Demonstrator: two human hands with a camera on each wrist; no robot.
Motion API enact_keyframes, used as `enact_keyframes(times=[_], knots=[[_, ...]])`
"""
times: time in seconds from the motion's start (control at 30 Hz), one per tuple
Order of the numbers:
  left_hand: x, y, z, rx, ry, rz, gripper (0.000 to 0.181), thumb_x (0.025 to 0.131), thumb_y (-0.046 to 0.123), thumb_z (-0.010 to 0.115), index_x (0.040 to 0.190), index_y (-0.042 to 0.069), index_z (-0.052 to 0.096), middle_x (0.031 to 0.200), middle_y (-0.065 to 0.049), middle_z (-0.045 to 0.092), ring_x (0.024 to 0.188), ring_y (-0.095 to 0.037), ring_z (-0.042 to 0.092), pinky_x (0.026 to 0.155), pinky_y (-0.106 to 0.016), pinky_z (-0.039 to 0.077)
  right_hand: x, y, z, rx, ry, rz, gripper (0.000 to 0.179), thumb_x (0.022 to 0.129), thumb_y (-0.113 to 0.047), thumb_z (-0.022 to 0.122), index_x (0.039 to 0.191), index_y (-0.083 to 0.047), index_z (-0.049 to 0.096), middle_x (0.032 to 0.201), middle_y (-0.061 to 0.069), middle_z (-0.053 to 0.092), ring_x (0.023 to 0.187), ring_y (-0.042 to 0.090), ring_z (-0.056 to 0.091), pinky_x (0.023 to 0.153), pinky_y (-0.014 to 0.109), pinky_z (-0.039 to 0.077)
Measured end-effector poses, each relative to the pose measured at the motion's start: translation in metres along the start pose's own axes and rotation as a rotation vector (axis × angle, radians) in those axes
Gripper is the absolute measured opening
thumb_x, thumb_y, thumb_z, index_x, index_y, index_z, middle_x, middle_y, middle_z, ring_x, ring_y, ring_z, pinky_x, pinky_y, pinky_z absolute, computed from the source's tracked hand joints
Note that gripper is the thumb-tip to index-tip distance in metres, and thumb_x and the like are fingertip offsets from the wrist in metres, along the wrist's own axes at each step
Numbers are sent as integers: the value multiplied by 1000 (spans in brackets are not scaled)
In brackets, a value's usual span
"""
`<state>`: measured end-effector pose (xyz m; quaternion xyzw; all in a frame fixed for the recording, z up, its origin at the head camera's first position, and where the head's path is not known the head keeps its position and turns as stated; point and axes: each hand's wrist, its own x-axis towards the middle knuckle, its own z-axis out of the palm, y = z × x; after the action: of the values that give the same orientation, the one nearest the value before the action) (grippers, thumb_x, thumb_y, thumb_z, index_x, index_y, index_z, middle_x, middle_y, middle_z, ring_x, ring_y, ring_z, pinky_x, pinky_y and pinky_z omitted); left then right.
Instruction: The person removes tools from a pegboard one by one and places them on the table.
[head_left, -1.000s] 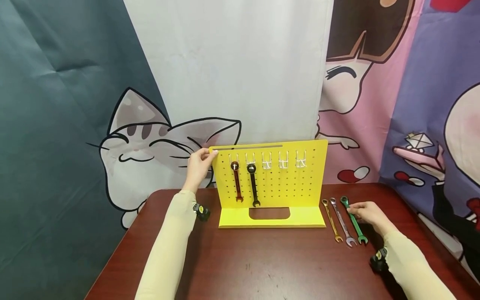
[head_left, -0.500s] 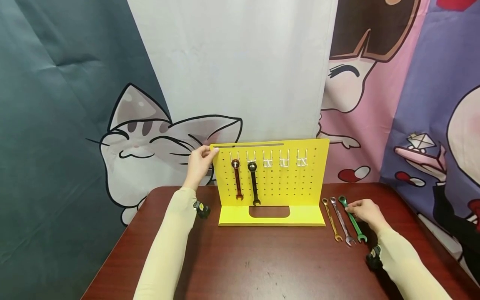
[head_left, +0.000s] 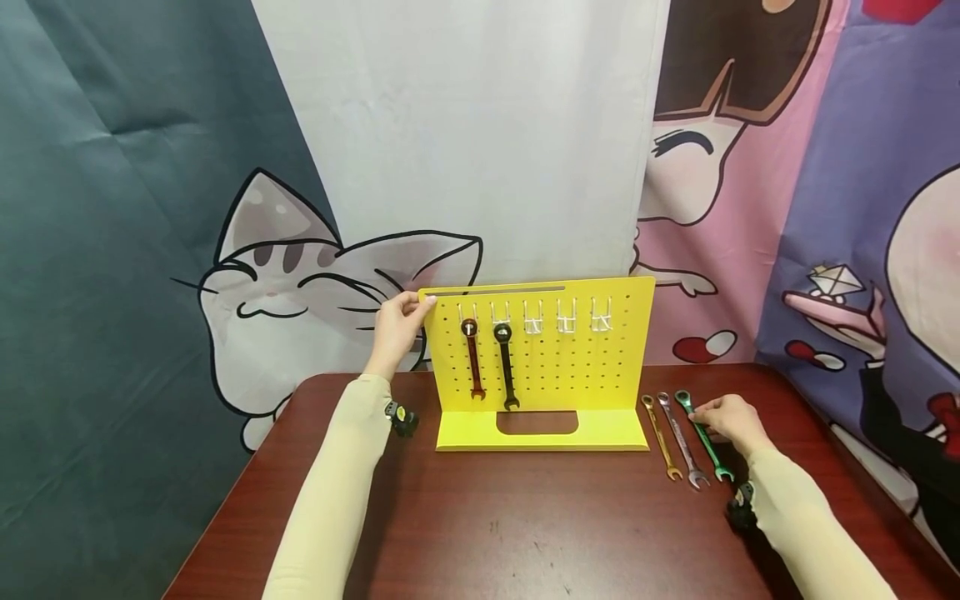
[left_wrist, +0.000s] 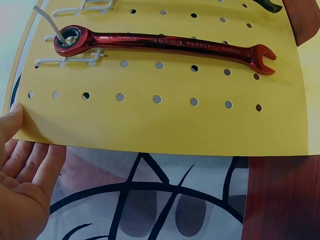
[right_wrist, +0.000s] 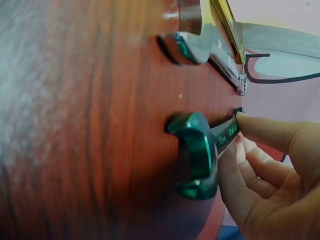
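Note:
My left hand pinches the upper left corner of a yellow pegboard, thumb on the front and fingers behind. From the board's white hooks hang a red ratchet wrench and, to its right, a black ratchet wrench. On the table at the right, my right hand pinches a green wrench near its ring end between thumb and fingers. To its left lie a silver wrench and a gold wrench, roughly side by side.
Several white hooks to the right of the black wrench carry nothing. The pegboard stands on its own base on the dark red wooden table. A printed cartoon curtain hangs close behind.
My right hand has shifted slightly left and up along the green wrench toward its ring end. The left hand stays on the board's corner.

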<state>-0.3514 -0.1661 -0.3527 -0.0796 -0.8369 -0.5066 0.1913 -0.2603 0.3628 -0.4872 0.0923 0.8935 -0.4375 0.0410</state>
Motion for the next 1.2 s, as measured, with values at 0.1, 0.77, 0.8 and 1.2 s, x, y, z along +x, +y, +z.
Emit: enact_keyframes(times=[0.1,0.77,0.8,1.2], knots=[[-1,-1,0,6,-1,-3,39,97,41,69,108,4,71,102,-13,75,85,-25,67,69,-30,50,-1,-1,1,-27,8,-1,29,91,-11,70,101,17,67,93,22,67,75,22,65,66,38,61],[0,1,-1,1,-5,-10,40,97,40,69,111,3,71,105,-15,74,87,-27,70,70,-31,53,-3,-6,5,-72,33,-10,24,90,-8,66,96,15,71,88,19,69,72,20,64,63,35,60],[0,1,-1,0,-4,-8,39,97,40,69,111,3,71,105,-15,74,87,-28,70,70,-31,53,-3,-6,5,-72,31,-12,24,90,-8,66,96,15,71,88,20,68,72,20,64,63,35,60],[0,1,0,3,4,-10,38,97,40,69,108,4,71,102,-14,75,86,-27,70,71,-33,53,-3,-5,2,-58,15,-1,27,91,-10,68,98,16,70,89,21,69,73,21,66,66,38,61]])
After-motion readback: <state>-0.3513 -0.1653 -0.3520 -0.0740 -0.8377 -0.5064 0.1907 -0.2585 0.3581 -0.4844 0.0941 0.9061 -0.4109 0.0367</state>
